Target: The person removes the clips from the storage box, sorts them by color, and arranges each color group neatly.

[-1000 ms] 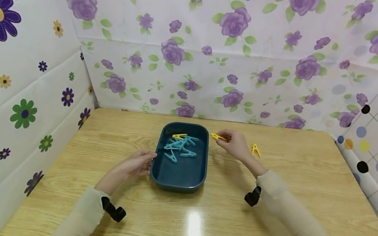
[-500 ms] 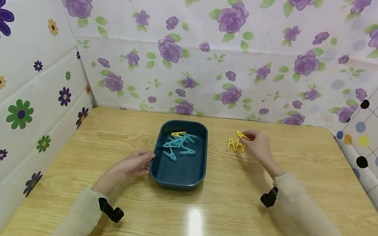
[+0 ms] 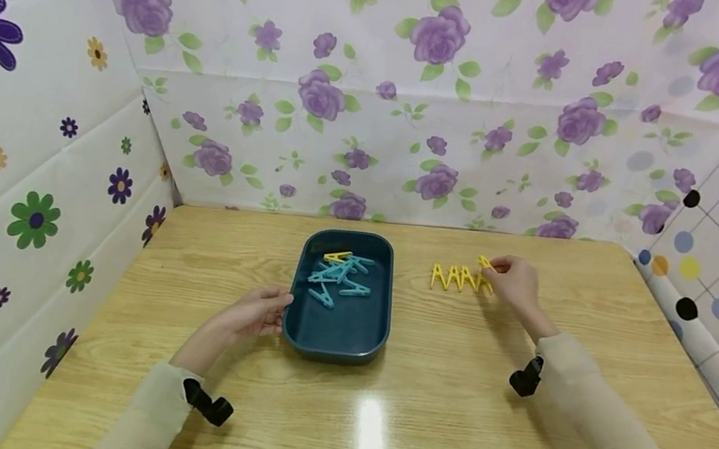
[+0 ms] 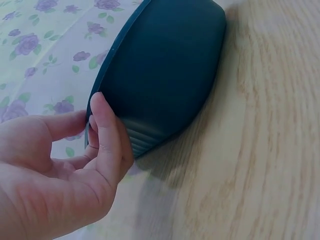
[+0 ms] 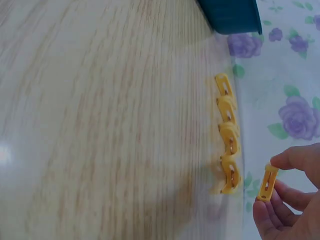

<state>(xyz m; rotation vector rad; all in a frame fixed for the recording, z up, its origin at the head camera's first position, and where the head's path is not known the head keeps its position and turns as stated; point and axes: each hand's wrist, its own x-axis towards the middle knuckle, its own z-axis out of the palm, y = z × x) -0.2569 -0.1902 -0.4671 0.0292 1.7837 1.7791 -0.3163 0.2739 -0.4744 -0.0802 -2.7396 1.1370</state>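
Note:
My right hand (image 3: 514,280) pinches a yellow clothespin (image 5: 268,183) between thumb and fingertips, close over the right end of a row. That row is several yellow clothespins (image 5: 230,140) standing side by side with their legs spread, right of a dark teal plastic tub (image 3: 331,356). My left hand (image 3: 254,310) holds the tub by its left rim, thumb at the edge and fingers against the outer wall, as the left wrist view shows. Inside the tub lie several light-blue clothespins (image 3: 357,290) in a loose pile, with a yellow clothespin (image 3: 337,257) at the back.
The wooden table (image 3: 452,434) reaches back to a flowered cloth wall (image 3: 376,131). Patterned cloth also hangs at the left and right sides. Each wrist carries a black strapped camera (image 3: 526,377).
My right hand has moved right with the yellow clothespin, from beside the tub to the row's far end, uncovering more of the row. My left hand keeps its hold on the tub.

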